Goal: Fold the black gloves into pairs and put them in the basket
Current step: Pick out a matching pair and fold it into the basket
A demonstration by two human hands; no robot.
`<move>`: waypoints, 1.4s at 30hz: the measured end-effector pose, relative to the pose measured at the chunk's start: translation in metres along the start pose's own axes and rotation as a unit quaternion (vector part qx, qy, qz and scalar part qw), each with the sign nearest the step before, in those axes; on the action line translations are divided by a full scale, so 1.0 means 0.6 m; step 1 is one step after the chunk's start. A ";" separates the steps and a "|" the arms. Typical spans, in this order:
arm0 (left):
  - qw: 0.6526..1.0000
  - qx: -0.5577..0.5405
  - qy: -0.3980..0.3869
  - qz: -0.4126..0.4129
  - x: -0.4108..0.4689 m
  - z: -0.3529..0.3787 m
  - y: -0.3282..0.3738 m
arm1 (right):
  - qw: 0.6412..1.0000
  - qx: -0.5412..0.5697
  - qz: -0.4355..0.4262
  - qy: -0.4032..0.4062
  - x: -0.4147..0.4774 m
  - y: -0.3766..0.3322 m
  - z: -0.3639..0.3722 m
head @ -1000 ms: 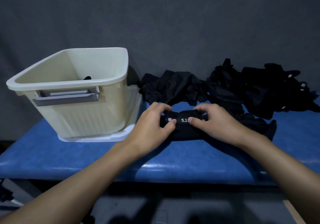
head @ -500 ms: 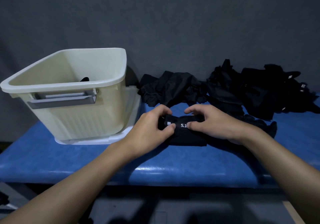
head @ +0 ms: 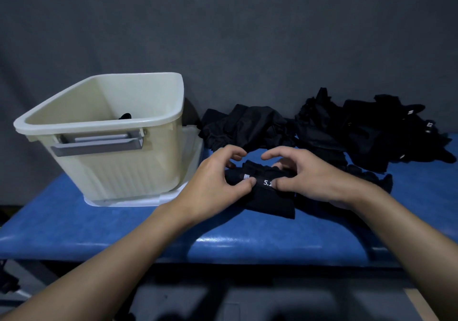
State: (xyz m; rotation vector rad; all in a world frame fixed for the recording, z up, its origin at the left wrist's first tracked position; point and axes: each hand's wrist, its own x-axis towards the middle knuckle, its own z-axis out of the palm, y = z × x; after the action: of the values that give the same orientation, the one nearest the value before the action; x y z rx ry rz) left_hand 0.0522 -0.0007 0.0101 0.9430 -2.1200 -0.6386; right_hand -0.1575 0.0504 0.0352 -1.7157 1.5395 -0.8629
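Note:
A folded pair of black gloves [head: 269,196] with white print lies on the blue table, just right of the cream basket [head: 124,162]. My left hand [head: 218,181] pinches its left end with thumb and curled fingers. My right hand [head: 307,174] grips its right end, thumb on top near the print. A loose heap of black gloves [head: 359,132] lies behind my hands along the back of the table. Something black [head: 125,116] shows inside the basket, mostly hidden by the rim.
The basket has a grey handle [head: 96,142] on its near side and stands on a white lid [head: 138,200]. The blue padded table [head: 99,226] ends at a front edge near me. A dark grey backdrop rises behind everything.
Both hands shifted slightly on the folded pair; their index fingers have lifted and arched above it, and the fold's far edge now stands up between them.

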 end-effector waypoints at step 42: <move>0.951 -0.264 0.130 -0.092 0.149 -0.424 -0.049 | 0.981 -0.062 -0.181 -0.031 0.291 -0.393 0.086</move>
State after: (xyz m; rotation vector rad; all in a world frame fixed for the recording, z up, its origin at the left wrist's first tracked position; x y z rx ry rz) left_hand 0.2185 -0.1252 0.1844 0.8639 -1.5247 -1.0499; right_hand 0.0309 -0.1014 0.2087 -2.1351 1.2824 -0.8935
